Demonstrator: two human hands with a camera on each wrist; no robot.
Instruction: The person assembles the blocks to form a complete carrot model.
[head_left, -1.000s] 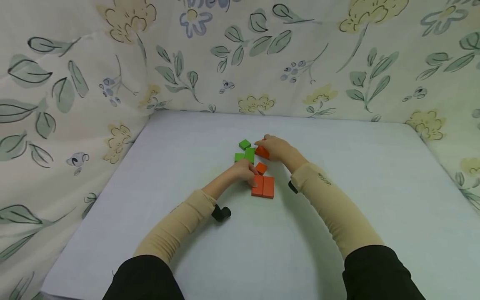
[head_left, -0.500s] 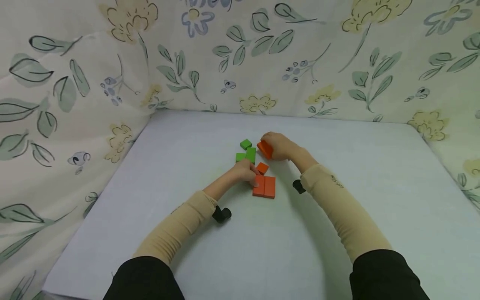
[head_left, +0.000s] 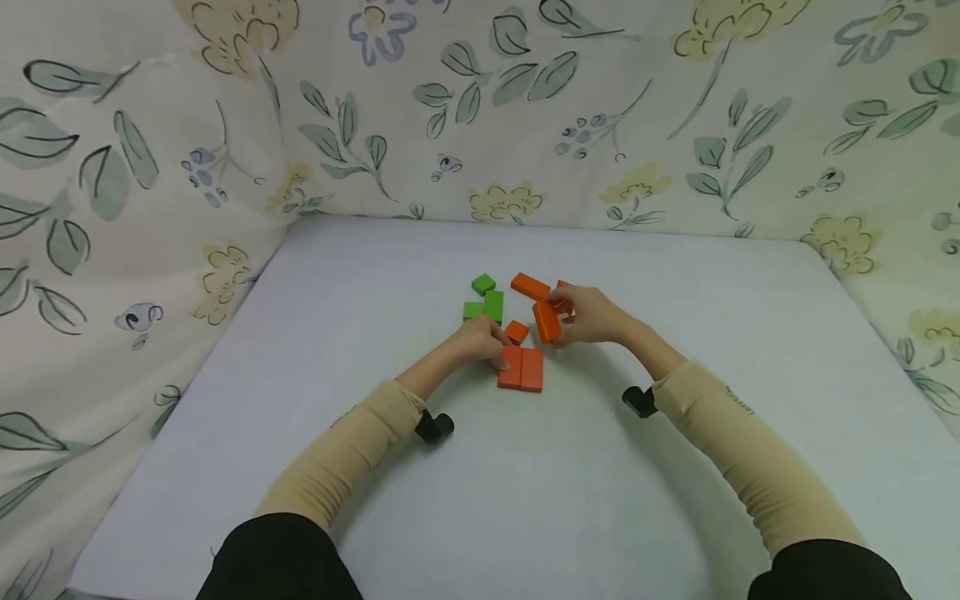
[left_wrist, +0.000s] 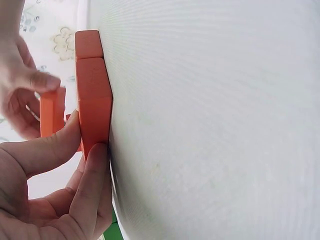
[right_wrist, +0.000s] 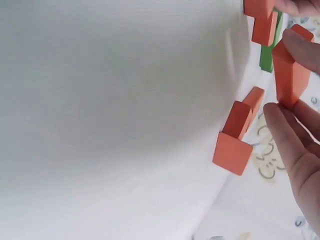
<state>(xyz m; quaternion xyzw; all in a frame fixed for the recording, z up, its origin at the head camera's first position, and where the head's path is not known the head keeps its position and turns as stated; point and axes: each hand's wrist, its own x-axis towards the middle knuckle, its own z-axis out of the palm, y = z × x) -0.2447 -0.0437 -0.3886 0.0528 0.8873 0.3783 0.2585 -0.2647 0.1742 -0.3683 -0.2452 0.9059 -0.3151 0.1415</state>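
My left hand (head_left: 478, 342) pinches the left one of two flat orange blocks (head_left: 510, 371) lying side by side; in the left wrist view the thumb is on its upper face and a fingertip at its end. The right-hand one of the pair (head_left: 532, 372) lies flush against it. My right hand (head_left: 597, 318) holds another orange block (right_wrist: 287, 75) between thumb and fingertips, tilted, just beyond the pair. A smaller orange block (head_left: 517, 332) lies behind the pair, close to the left fingers.
Green blocks (head_left: 492, 305) lie beyond my left hand, with a separate green one (head_left: 483, 284) farther back. Past my right hand are more orange blocks (head_left: 530, 286), one partly hidden by the hand. All lie on a white tabletop (head_left: 675, 275) backed by floral cloth (head_left: 420, 125).
My right hand has moved right and nearer with the orange block, bringing other orange blocks behind it into sight. The left hand stays on its block.
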